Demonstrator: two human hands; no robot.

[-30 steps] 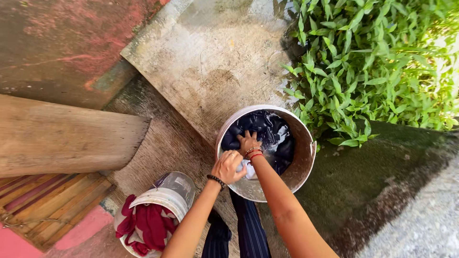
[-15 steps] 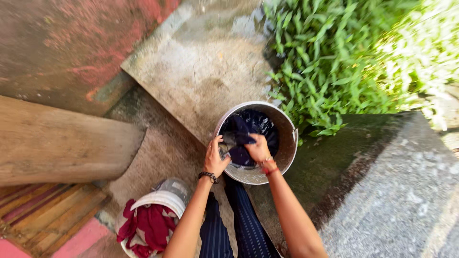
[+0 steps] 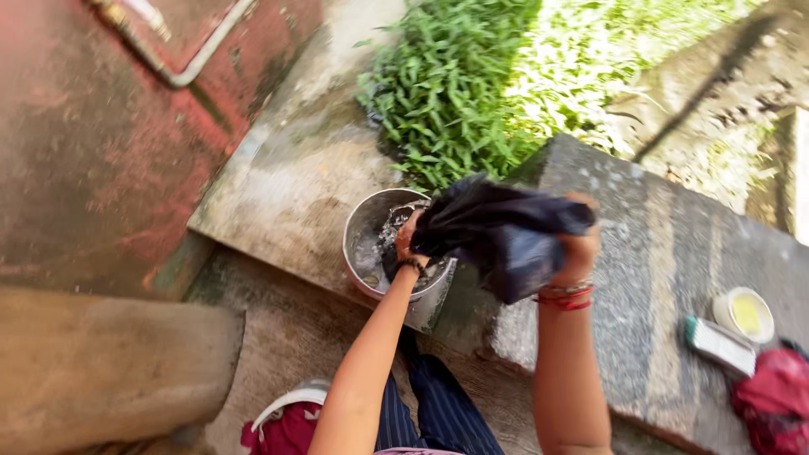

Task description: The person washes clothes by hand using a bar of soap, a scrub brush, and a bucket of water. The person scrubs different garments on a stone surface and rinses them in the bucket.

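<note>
A wet dark navy cloth is stretched between both my hands, lifted above and to the right of a round metal basin holding water. My left hand grips the cloth's left end just over the basin. My right hand, with red bangles at the wrist, grips the right end over the grey stone slab. Part of each hand is hidden by the cloth.
A white bucket with dark red clothes sits at the bottom left. On the stone slab at the right lie a scrub brush, a small round yellow tub and a red cloth. Green plants grow behind the basin.
The dark cloth has been pulled up out of the basin and to the right. My right hand has moved over the slab, and the view has swung right.
</note>
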